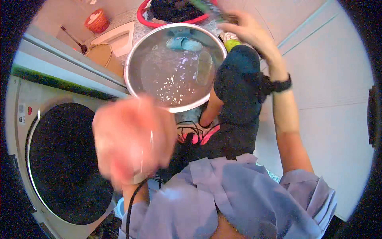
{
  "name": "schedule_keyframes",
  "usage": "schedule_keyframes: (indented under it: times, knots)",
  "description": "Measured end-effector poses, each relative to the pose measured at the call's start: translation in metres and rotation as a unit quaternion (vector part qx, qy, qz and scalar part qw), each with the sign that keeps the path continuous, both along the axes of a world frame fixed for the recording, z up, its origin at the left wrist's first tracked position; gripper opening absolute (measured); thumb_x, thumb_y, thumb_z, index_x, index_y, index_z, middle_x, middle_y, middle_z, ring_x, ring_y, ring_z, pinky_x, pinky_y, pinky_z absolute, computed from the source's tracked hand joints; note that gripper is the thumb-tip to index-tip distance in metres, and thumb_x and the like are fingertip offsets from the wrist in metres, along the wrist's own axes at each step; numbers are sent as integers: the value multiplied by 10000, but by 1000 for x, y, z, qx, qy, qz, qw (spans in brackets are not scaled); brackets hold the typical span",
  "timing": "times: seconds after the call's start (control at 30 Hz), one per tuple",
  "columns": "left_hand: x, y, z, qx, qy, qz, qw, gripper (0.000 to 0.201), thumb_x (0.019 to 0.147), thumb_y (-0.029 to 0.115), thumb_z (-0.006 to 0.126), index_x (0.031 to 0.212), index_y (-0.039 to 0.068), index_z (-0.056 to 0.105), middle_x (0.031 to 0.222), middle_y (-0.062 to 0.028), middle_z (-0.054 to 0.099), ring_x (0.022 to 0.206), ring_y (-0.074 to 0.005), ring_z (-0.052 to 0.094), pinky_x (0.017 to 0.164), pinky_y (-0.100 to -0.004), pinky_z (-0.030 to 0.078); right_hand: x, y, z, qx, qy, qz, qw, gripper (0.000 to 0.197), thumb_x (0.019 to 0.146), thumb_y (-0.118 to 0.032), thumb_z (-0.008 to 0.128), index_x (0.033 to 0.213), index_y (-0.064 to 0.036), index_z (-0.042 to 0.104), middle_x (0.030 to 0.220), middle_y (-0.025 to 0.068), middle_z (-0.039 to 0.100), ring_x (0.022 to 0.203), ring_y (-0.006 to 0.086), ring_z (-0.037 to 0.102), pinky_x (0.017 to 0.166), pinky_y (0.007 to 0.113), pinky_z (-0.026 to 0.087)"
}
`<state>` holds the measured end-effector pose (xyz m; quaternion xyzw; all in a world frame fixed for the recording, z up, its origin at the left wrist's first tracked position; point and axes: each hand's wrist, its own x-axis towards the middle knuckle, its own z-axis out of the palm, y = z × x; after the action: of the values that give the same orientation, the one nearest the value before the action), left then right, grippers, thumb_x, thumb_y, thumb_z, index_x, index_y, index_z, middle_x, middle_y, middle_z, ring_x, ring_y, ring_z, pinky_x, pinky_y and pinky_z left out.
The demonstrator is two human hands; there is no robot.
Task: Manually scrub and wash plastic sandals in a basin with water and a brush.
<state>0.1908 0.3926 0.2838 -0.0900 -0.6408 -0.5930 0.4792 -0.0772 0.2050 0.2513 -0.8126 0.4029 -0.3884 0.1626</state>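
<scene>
A large metal basin (131,85) of cloudy water stands before me. A light blue slipper (184,44) floats near its far wall, and a second, paler slipper (204,68) lies under the water on the right. My right hand (252,36) reaches past the basin's far right side, closed around a green and dark brush (213,10), which is blurred and partly cut off by the frame. Close to the camera, my left hand (133,139) is raised on the near side of the basin. Motion smears its fingers, so I cannot make out their position.
A red tub (140,16) with dark cloth stands behind the basin. A front-loading washing machine (24,131) is at left. Beyond a sliding-door track are an orange basket (96,22) and a tan bucket (95,55). A white and lime-green container (230,43) stands beside my knee.
</scene>
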Motion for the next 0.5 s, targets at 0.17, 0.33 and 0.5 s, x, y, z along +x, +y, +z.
schedule_keyframes:
  times: [0.17,0.33,0.5]
  knots:
    - [-21,26,12,-40,14,-60,997,119,842,223,635,956,249,657,795,-92,609,588,-207,565,509,-311,460,87,-77,-58,147,163,36,975,476,703,-365,670,943,44,617,709,141,626,597,237,608,549,367,488]
    - [-23,41,8,-18,99,43,994,176,829,202,656,960,316,689,708,-50,557,499,-113,460,424,-208,329,147,-122,-132,191,211,-17,959,353,667,-249,616,800,77,628,741,225,640,671,320,643,627,403,504]
    - [-10,-17,-5,0,77,-28,997,137,854,172,617,936,260,683,722,-48,553,535,-146,492,447,-247,360,103,-197,-252,197,127,-147,961,338,671,-200,592,888,55,639,904,280,620,867,387,619,774,428,483]
